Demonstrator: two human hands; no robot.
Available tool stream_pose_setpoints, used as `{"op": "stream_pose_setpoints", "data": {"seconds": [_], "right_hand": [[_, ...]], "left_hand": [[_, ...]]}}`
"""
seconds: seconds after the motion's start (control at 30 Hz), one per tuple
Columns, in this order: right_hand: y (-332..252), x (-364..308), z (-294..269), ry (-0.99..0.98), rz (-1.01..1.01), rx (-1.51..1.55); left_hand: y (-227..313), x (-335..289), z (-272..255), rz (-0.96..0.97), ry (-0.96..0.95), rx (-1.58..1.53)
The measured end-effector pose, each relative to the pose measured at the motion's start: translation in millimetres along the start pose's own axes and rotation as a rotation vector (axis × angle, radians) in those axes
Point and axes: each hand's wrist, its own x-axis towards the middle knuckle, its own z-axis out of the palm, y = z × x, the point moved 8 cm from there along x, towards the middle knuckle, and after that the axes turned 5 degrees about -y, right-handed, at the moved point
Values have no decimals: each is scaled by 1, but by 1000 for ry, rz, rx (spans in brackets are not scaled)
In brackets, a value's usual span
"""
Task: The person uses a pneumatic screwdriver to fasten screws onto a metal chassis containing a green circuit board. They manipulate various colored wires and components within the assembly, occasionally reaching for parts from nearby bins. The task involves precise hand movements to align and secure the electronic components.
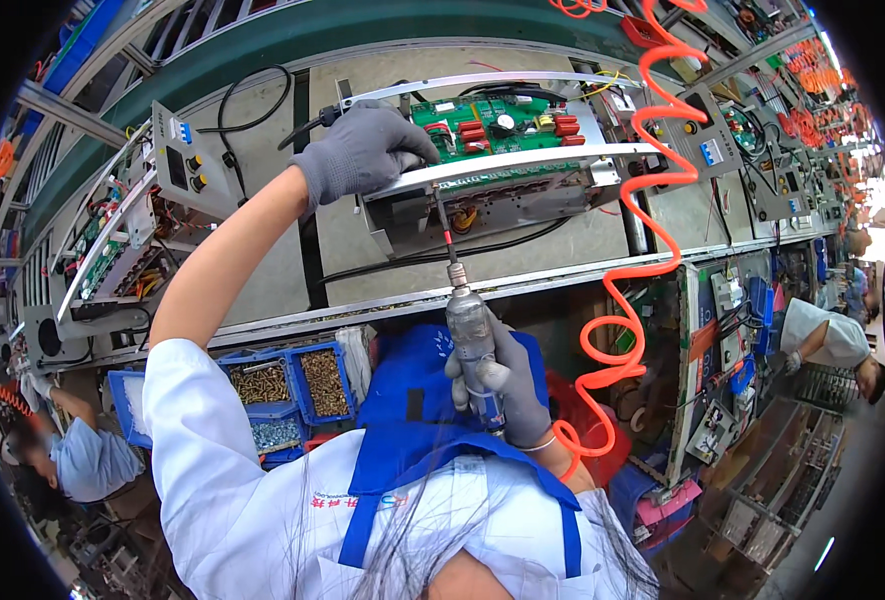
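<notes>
My right hand (507, 385), in a grey glove, is wrapped round a pneumatic screwdriver (472, 325). Its bit points away from me, and the tip meets or nearly meets the near side of an open metal chassis (532, 215). Inside that chassis lies a green circuit board (512, 130) with red parts and a round white one. My left hand (370, 150), gloved too, rests at the chassis's left end, fingers bent over the white near rail (522, 160). Whether a small part sits between its fingertips cannot be seen.
An orange coiled air hose (612, 280) hangs at the right, in front of the bench. Blue bins (317, 385) of screws stand below the bench edge. Another unit (177, 165) sits at the left, and more units (757, 160) at the right. People (87, 450) work on both sides.
</notes>
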Motion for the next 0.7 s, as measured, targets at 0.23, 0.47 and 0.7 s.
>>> {"op": "stream_pose_setpoints", "data": {"seconds": [0.23, 0.47, 0.7], "right_hand": [[0, 0, 9, 18, 14, 18], [2, 1, 14, 27, 9, 39], [4, 3, 16, 58, 26, 41]], "left_hand": [[-2, 2, 2, -38, 1, -130], [-12, 3, 5, -48, -73, -235], [-13, 3, 7, -107, -158, -285]]}}
